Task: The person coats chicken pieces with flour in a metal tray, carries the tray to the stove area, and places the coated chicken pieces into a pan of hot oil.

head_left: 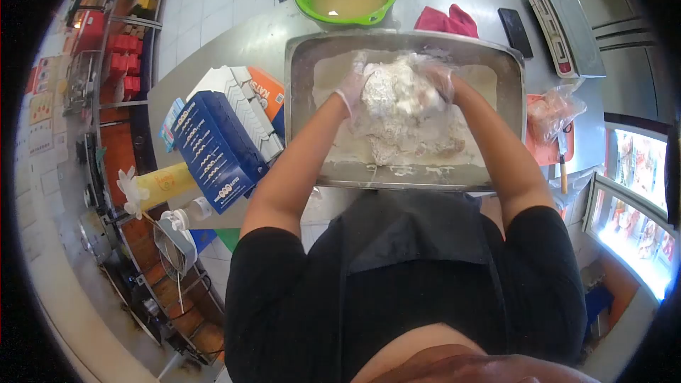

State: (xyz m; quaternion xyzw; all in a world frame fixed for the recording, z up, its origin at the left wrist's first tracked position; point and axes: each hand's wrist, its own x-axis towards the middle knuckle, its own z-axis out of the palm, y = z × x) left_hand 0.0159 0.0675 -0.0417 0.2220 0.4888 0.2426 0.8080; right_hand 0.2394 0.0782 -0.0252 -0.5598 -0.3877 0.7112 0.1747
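A wide metal tray (512,120) of white flour (333,138) lies in front of me. Both my hands wear clear plastic gloves dusted with flour. My left hand (352,86) grips the left side of a heap of flour-coated meat pieces (397,89), its fingers partly hidden by flour. On the heap's right side, my right hand (441,79) is curled against the pieces and a little blurred. More coated pieces (418,143) lie in the flour nearer to me. The exact kind of meat cannot be made out.
Behind the tray stands a green colander (345,14) with cloudy liquid; a red cloth (448,21), phone (515,32) and scale (567,32) are to its right. A knife (563,159) and plastic bag (553,115) lie right. Boxes (216,149) crowd the left.
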